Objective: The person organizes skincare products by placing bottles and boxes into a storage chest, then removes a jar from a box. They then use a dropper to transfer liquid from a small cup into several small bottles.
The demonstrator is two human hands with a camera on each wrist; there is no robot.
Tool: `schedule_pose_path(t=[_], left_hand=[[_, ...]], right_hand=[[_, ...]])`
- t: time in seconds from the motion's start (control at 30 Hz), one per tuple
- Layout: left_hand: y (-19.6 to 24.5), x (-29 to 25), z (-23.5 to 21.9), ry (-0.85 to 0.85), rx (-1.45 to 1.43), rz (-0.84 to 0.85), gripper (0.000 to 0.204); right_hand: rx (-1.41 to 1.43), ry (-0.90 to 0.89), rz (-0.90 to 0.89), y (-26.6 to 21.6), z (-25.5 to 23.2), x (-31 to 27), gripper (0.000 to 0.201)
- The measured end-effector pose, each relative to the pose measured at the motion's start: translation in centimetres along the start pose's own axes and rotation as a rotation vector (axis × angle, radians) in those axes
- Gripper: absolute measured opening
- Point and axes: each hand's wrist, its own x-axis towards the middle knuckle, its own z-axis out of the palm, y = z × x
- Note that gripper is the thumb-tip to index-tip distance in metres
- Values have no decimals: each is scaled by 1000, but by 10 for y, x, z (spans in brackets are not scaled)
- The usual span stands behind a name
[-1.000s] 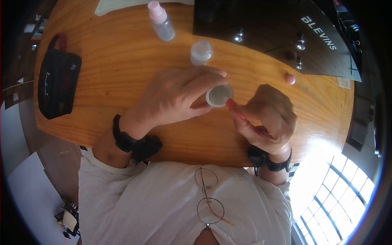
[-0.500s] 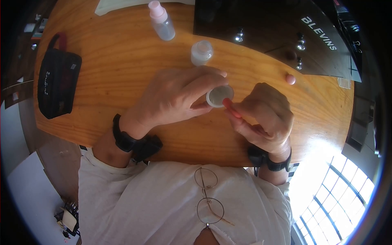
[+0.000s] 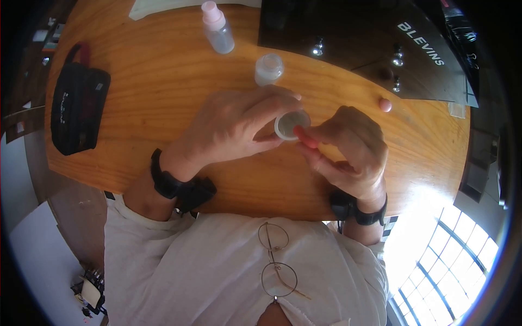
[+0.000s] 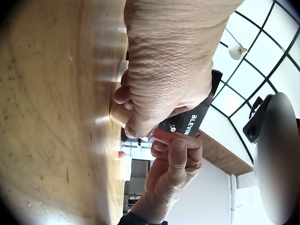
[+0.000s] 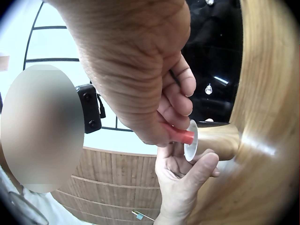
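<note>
My left hand [image 3: 234, 125] holds a small round container [image 3: 289, 124] by its sides, its white-rimmed mouth tilted up towards me. In the right wrist view its body [image 5: 220, 140] looks golden behind a pale rim [image 5: 191, 149]. Between thumb and fingers, my right hand [image 3: 356, 149] pinches a short red stick-like piece [image 3: 305, 137]. The tip of that piece overlaps the container's mouth at the near right side of the rim. From the left wrist, the red piece [image 4: 164, 136] shows at the right hand's fingertips, while the left hand hides most of the container.
Beyond the hands stand a clear jar [image 3: 269, 69] and a pink-topped bottle [image 3: 218, 30]. A small pink ball [image 3: 385, 104] lies near a dark glossy panel [image 3: 348, 43] lettered BLEVINS. On the left of the wooden table [image 3: 147, 81] lies a black zip case [image 3: 81, 108].
My right hand has moved slightly left and up, bringing the red piece's tip from the rim's edge further over the container's mouth. The left hand holds nearly still.
</note>
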Motion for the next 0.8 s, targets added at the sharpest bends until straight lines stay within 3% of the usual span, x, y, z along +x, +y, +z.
schedule_pose_path(t=[0.3, 0.47, 0.57, 0.77, 0.8], left_hand=[[2, -1, -1, -2, -119, -117, 59], [2, -3, 2, -27, -243, -245, 57], [5, -3, -2, 40, -259, -208, 56], [4, -6, -19, 262, -110, -31, 30], [3, -6, -22, 319, -153, -46, 14]], right_hand=[[37, 37, 73, -6, -10, 2, 23], [57, 146, 144, -5, -15, -1, 14], [118, 195, 193, -2, -16, -4, 11], [261, 298, 260, 2, -17, -7, 9], [287, 315, 268, 2, -18, -7, 9]])
